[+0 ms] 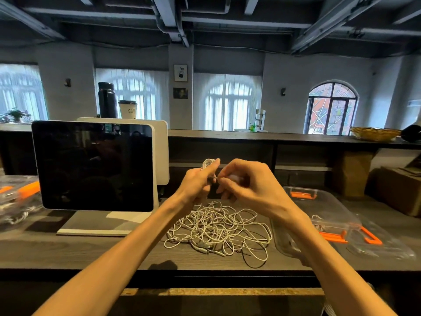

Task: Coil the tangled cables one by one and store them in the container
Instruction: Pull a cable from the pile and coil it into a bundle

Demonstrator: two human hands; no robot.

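Gripping a small white cable coil (208,164), the left hand (199,180) meets the right hand (246,182), which pinches the cable's end. Tangled cables (218,226) lie on the desk (68,249) below, beside a clear container (323,208).

A single wide-angle view is taken from head height, faced forward and slightly down across the dark table (68,252), whose near edge is seen close below, with the ceiling beams caught above.

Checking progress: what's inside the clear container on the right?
The clear container shows a bit of white cable inside. The right hand and forearm cover its near-left part, so any more is hidden.
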